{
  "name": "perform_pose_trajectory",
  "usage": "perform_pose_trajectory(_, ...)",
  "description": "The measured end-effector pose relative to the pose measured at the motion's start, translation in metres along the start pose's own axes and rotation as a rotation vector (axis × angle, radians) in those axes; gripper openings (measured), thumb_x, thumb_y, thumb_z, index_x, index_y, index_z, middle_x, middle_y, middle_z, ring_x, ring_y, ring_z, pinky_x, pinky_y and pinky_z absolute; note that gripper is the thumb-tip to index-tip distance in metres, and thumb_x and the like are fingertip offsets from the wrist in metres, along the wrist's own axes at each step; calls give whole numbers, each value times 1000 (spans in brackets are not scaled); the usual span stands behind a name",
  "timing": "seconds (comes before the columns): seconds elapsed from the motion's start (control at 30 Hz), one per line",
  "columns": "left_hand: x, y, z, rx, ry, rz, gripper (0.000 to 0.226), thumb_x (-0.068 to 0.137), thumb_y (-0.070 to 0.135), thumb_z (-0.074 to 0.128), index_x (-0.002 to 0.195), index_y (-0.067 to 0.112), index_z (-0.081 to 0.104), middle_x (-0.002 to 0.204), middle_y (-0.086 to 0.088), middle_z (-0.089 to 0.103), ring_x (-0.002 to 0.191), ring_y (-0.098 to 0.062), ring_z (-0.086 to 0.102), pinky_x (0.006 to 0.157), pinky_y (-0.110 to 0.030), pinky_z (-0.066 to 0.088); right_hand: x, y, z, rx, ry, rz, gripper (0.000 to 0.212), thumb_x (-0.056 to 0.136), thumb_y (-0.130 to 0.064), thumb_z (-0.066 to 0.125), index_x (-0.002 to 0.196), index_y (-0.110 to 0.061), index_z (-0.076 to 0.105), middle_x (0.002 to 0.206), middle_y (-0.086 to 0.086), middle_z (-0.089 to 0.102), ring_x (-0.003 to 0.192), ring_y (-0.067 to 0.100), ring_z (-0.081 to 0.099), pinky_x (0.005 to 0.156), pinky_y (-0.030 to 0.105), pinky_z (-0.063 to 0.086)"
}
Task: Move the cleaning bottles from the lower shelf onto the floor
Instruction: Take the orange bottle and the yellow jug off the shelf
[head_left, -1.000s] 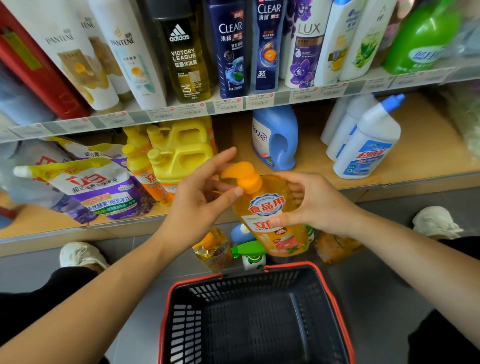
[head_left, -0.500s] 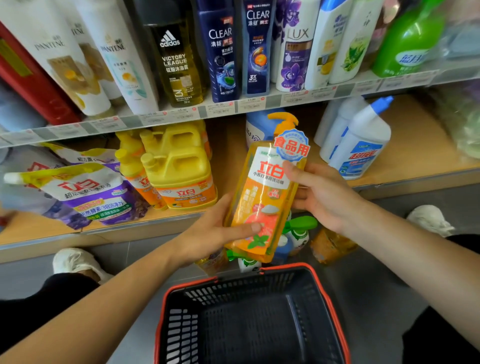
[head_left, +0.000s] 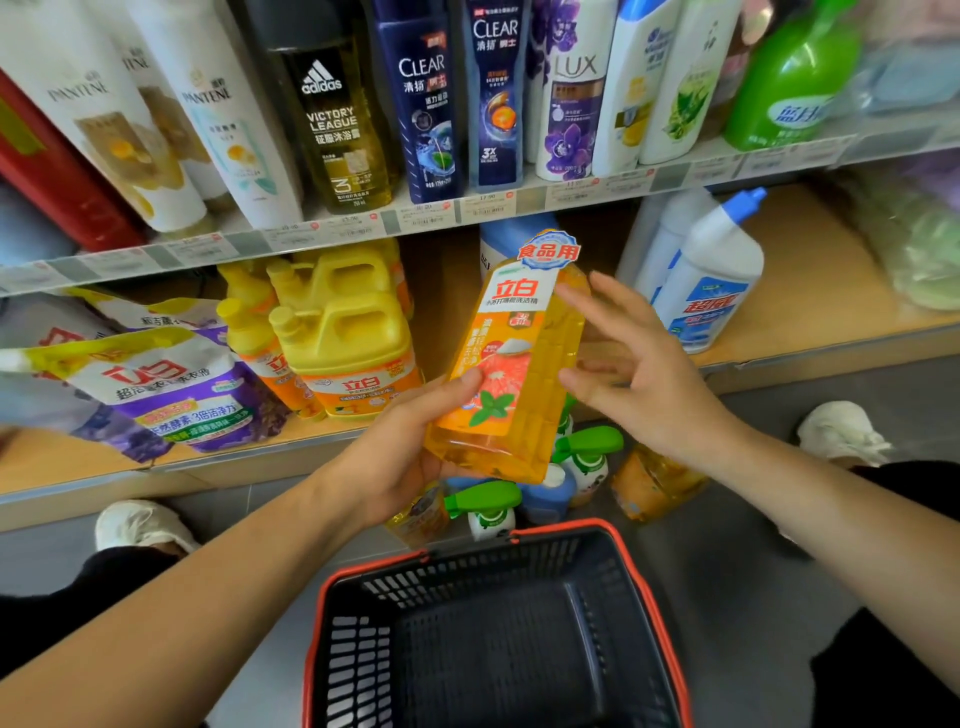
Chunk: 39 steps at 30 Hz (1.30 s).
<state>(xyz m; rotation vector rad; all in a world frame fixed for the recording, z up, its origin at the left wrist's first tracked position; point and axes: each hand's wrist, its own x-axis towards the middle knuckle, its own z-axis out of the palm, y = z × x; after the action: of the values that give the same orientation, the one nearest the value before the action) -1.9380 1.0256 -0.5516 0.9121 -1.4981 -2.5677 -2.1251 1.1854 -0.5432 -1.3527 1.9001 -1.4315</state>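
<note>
head view. the floor (head_left: 753, 597) is grey and smooth, and i am low down in front of a shop rack. its lower shelf (head_left: 831, 291) is a pale wooden board with a metal front edge. the upper shelf (head_left: 363, 223) carries a strip of price tags and a row of shampoo bottles (head_left: 431, 104).

on the lower shelf stand yellow jugs (head_left: 343, 332) at the left, with refill pouches (head_left: 156, 384) leaning beside them. white bottles with blue caps (head_left: 711, 280) stand at the right, and a blue bottle (head_left: 506, 234) is partly hidden behind what i hold. on the floor just under the shelf edge are two green-trigger spray bottles (head_left: 488, 509), a small blue one between them, and an orange pack (head_left: 649, 483) to their right. a black basket with a red rim (head_left: 639, 571) sits close to me, between me and those floor bottles. my pale shoes (head_left: 140, 525) show at either side.

the orange bottle (head_left: 514, 364) is in the air in front of the lower shelf, above the floor bottles, tilted with its top away from me. my left hand (head_left: 395, 457) grips its lower end, thumb laid across the front label, fingers curled underneath. my right hand (head_left: 644, 374) is spread wide at the bottle's right side, fingers straight and apart. its fingertips reach the bottle's edge, and i cannot tell whether they press on it.
</note>
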Motion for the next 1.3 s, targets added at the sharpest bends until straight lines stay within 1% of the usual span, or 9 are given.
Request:
perform_pose_trajectory(0.13, -1, 3, 2, 10, 6, 0, 52, 76, 50, 74, 120, 22, 70, 122, -12, 72, 105, -29, 73, 86, -51, 61, -5, -4, -4, -599, -137, -325, 80, 74, -46, 83, 145, -35, 48, 164, -1, 25, 147, 26, 22, 114, 53, 29)
perform_pose_trajectory(0.3, -3, 8, 12, -33, -25, -5, 52, 73, 47, 74, 116, 17, 73, 123, -13, 72, 109, -30, 71, 103, -63, 47, -2, -7, 9, -608, -94, -558, 69, 80, -38, 84, 139, -18, 56, 151, 7, 48, 147, 28, 36, 111, 59, 33)
perform_pose_trajectory(0.53, -6, 15, 12, -33, -110, 95, 39, 86, 37, 60, 115, 14, 71, 111, -16, 73, 85, -27, 74, 71, -34, 63, 0, -11, -3, -347, -96, -318, 81, 73, -31, 90, 143, -13, 52, 145, 0, 54, 139, 13, 47, 112, 42, 42)
perform_pose_trajectory(0.7, -5, 18, 13, 362, -7, 244, 37, 86, 48, 64, 83, 14, 77, 91, -10, 75, 71, -12, 66, 67, -24, 57, -4, -12, -8, -53, -30, -63, 85, 67, -34, 91, 140, -15, 52, 127, -4, 66, 118, 10, 64, 101, 38, 53)
perform_pose_trajectory(0.8, -6, 18, 10, 563, 89, 430, 36, 87, 50, 69, 69, 19, 71, 71, -18, 55, 65, -15, 52, 62, -28, 47, -5, -11, -6, -17, -39, -40, 80, 68, -29, 92, 137, -14, 55, 124, -2, 68, 115, 14, 66, 98, 42, 55)
perform_pose_trajectory(0.87, -7, 18, 11, 631, 117, 547, 22, 89, 41, 72, 95, 21, 78, 82, -19, 54, 73, -14, 52, 67, -31, 49, -5, -10, -4, -17, -44, -37, 78, 69, -26, 92, 136, -15, 55, 123, -4, 68, 114, 13, 66, 97, 39, 55)
perform_pose_trajectory(1.0, -11, 16, 12, 842, 185, 732, 57, 90, 32, 72, 141, 13, 57, 124, -6, 58, 114, -2, 55, 95, -25, 51, -3, -11, -3, -26, -41, -40, 75, 69, -24, 92, 136, -17, 56, 122, -7, 68, 113, 9, 65, 96, 34, 56)
perform_pose_trajectory(1.1, -17, 14, 14, 1091, 145, 895, 59, 95, 21, 65, 150, 15, 46, 152, -3, 44, 142, -18, 39, 116, -41, 37, -1, -12, 0, -20, -43, -40, 74, 69, -23, 92, 134, -20, 57, 121, -7, 69, 113, 9, 66, 96, 36, 55)
perform_pose_trajectory(1.3, -17, 13, 14, 1389, -45, 1028, 46, 101, 10, 54, 145, 19, 53, 159, 3, 41, 152, -30, 23, 116, -54, 32, 0, -10, 6, 15, -102, 14, 81, 67, -18, 93, 139, -12, 55, 124, -1, 69, 115, 12, 66, 99, 44, 54)
